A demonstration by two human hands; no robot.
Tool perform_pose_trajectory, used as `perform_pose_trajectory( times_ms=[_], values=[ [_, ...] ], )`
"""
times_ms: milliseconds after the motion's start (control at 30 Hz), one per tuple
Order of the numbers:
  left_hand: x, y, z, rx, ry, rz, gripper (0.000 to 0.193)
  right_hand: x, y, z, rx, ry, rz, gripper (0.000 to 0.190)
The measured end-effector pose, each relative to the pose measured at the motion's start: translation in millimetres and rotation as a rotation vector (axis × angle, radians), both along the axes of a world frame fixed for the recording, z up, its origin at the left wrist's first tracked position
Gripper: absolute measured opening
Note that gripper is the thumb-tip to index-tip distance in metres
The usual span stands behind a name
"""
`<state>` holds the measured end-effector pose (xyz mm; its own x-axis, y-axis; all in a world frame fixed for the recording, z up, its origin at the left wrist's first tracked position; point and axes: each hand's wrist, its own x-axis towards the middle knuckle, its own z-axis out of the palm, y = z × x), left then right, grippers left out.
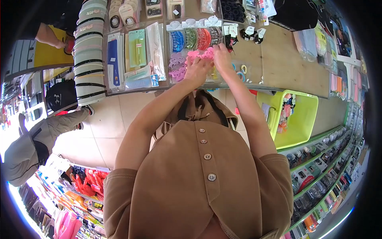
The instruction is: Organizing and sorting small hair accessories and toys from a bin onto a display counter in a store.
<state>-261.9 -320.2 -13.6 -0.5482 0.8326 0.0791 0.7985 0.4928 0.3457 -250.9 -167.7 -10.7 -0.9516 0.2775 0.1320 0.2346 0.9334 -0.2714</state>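
My left hand (198, 70) has its fingers on a pink flower-shaped hair claw clip (193, 54). Close beside it, my right hand (222, 59) grips another pink flower clip (208, 53) from its right side. Purple flower clips (177, 61) lie to the left of my left hand, in the same clear compartment. Above my fingers is a row of bagged claw clips: blue (177, 41), green (190, 39), red (203, 39) and a dark one (216, 34). Something yellow below my hands is mostly covered.
Packaged combs (155, 44) fill the compartment on the left, beside a tall roll of headbands (89, 55). Small hair ties (243, 69) lie right of my hands. A lime-green bin (301, 118) stands below the table edge. Another person's hand (52, 37) is at far left.
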Motion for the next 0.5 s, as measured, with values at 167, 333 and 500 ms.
perform_pose_trajectory(
  times_ms=[167,333,500],
  values=[
    [-18,-14,9,0.105,-0.165,0.006,0.053,28,-11,16,-0.143,0.03,0.075,0.02],
    [-24,-28,5,-0.069,-0.023,-0.09,0.063,42,-25,-7,-0.1,0.067,0.103,0.024],
    [-34,-33,-1,0.023,-0.055,-0.107,0.062,43,-28,1,-0.15,0.043,0.031,0.028]
  ],
)
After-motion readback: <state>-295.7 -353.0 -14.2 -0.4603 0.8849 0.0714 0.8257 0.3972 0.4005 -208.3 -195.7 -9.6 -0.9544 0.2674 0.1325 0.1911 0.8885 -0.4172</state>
